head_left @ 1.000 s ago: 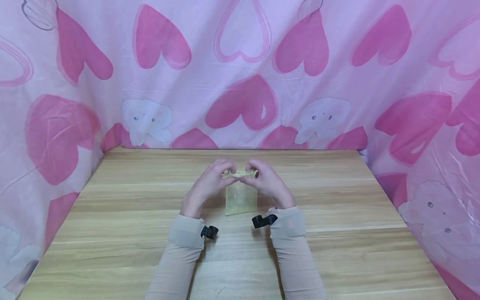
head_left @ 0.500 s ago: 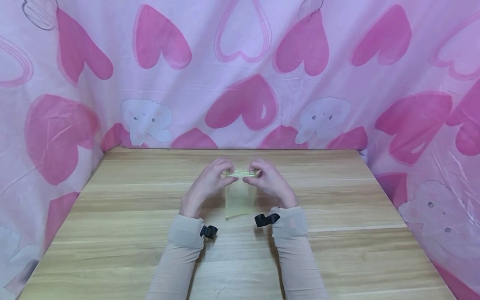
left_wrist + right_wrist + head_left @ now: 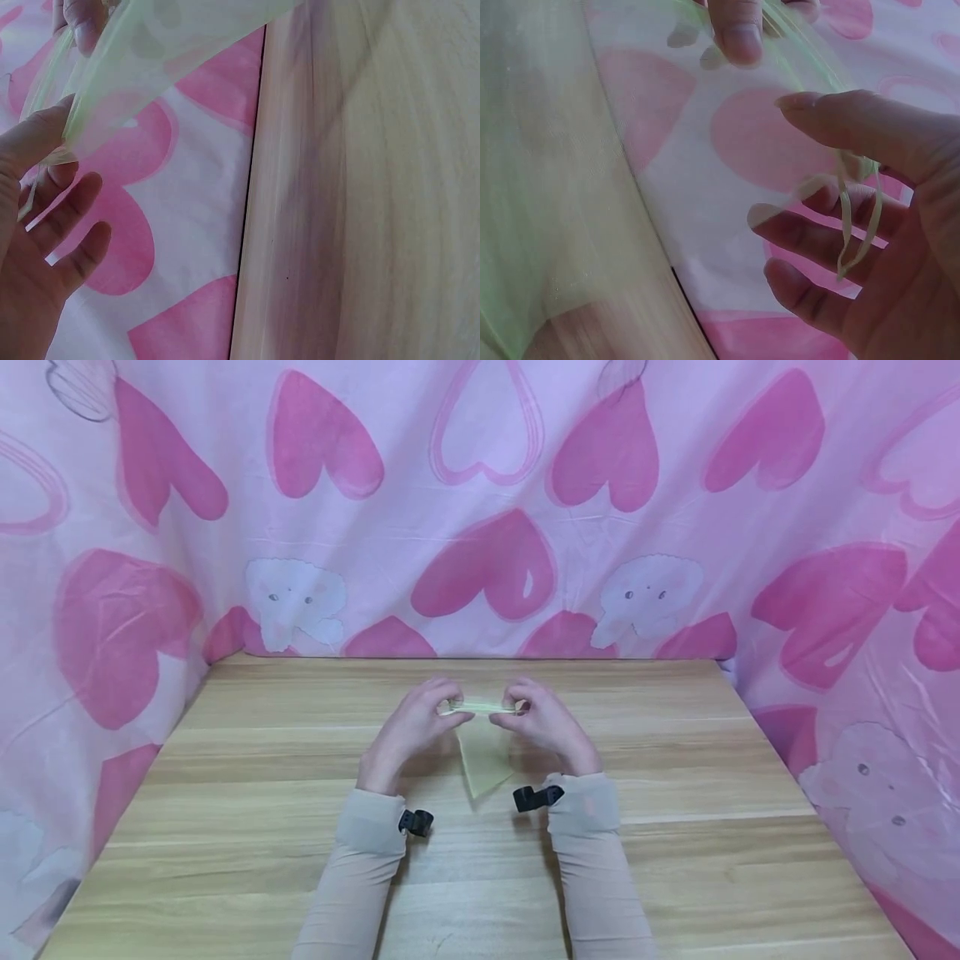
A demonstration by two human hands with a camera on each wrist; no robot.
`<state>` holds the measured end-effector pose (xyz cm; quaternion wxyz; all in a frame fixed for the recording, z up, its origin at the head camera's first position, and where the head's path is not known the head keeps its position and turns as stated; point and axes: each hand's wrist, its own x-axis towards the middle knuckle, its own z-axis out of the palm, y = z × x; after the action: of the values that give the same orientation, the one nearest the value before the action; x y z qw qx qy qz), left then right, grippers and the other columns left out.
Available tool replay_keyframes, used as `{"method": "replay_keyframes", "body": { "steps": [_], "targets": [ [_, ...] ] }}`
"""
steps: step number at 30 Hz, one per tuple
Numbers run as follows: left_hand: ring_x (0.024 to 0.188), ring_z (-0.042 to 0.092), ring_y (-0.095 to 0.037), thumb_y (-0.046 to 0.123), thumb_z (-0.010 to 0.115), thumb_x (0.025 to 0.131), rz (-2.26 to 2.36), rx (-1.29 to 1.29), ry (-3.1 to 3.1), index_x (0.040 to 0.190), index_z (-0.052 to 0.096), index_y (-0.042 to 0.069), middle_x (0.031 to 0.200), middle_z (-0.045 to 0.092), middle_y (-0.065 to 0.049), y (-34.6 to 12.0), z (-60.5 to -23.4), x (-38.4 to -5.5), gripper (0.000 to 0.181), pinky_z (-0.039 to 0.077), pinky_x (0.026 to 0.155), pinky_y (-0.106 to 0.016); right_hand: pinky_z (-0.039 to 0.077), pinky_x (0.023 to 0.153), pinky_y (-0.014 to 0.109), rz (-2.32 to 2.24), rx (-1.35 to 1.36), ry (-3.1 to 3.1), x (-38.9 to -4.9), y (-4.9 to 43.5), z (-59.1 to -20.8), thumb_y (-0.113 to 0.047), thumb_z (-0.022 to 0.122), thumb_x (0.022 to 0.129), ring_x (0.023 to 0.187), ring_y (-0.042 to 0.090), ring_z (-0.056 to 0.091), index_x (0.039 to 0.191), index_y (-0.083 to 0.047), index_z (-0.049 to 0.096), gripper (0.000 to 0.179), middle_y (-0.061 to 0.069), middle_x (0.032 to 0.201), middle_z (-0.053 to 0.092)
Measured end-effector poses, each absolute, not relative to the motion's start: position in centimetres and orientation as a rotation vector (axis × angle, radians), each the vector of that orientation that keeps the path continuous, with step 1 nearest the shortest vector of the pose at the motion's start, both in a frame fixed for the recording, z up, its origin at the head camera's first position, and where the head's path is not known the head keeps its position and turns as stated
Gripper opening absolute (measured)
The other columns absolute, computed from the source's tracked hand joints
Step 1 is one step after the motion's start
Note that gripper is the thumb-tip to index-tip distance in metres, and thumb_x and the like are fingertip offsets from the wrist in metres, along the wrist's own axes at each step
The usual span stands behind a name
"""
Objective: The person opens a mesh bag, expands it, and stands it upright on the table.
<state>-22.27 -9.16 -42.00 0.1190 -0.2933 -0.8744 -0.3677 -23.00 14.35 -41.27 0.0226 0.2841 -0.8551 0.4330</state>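
Pouch (image 3: 483, 758) between both hands (image 3: 412, 725) (image 3: 551, 727)

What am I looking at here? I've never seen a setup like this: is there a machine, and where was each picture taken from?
No machine is doing the work: you see a person's bare left hand and right hand. The wide picture comes from a camera on the person's head, looking forward and down. The two close ones come from the left-wrist camera and the right-wrist camera. Both hands pinch the top of a thin, see-through bag. It hangs over a wooden table; I can't tell whether its lower corner touches the wood. A loop of string dangles by the right hand. Behind is a pink cloth with hearts.
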Motion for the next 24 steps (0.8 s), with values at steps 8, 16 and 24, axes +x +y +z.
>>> {"method": "replay_keyframes", "body": {
  "steps": [8, 16, 24],
  "targets": [
    [0.077, 0.054, -0.014, 0.008, 0.075, 0.086, -1.144, -0.872, -2.541, 0.083, 0.06, 0.014, 0.086, 0.059, 0.003, -9.8, -41.8, -22.1, 0.017, 0.049, 0.07, -0.031, 0.052, 0.077, 0.044, 1.353, 0.885, -2.621, -22.9, 14.2, -40.8, -0.016, 0.079, 0.082, 0.085, 0.017, 0.055, 0.076, -0.016, 0.061, 0.02, -0.003, 0.089, 0.058],
    [0.088, 0.059, -0.017, 0.01, 0.076, 0.086, -1.205, -0.856, -2.536, 0.096, 0.067, 0.011, 0.095, 0.063, 0.0, -9.7, -41.5, -22.1, 0.014, 0.051, 0.08, -0.038, 0.05, 0.074, 0.035, 1.254, 0.938, -2.649, -22.8, 13.1, -40.5, -0.014, 0.077, 0.085, 0.081, 0.015, 0.053, 0.078, -0.015, 0.061, 0.018, -0.003, 0.083, 0.056],
    [0.091, 0.06, -0.018, 0.016, 0.075, 0.087, -1.169, -0.922, -2.524, 0.101, 0.073, 0.008, 0.098, 0.064, 0.0, -9.2, -41.5, -22.1, 0.017, 0.051, 0.083, -0.044, 0.048, 0.072, 0.033, 1.231, 0.905, -2.67, -22.6, 12.9, -40.6, -0.015, 0.076, 0.087, 0.08, 0.016, 0.052, 0.075, -0.015, 0.059, 0.021, -0.003, 0.082, 0.054]
  ]
}}
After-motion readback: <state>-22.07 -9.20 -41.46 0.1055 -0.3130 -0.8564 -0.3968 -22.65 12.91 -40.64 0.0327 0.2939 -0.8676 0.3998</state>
